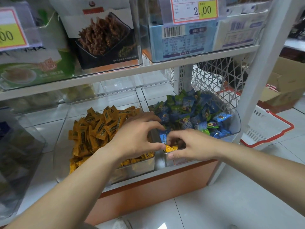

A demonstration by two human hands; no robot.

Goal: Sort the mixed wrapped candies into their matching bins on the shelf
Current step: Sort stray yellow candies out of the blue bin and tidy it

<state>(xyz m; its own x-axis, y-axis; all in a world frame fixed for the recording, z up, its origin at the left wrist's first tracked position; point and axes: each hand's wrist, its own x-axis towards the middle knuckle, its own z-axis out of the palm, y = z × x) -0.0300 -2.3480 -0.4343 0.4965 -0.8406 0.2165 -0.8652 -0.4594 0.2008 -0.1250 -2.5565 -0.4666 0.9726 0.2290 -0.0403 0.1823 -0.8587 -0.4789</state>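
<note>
Seemingly near done, curled fingers (155, 128) are pinching strays: left hand (137, 138) a blue candy (163, 138), right hand (191, 146) a yellow candy (171, 148), between largely sorted yellow bin (137, 167) and blue bin (237, 123).

Inside a small grocery shop: a yellow-and-red price tag (194, 9) reading 2.00 fronts a white shelf (115, 76) of packaged snacks (104, 35), with clear bins (238, 119) of wrapped candies (99, 126) below, a red-rimmed shopping basket (267, 128) on the tiled floor (231, 204) and cardboard boxes (283, 86) beyond.
</note>
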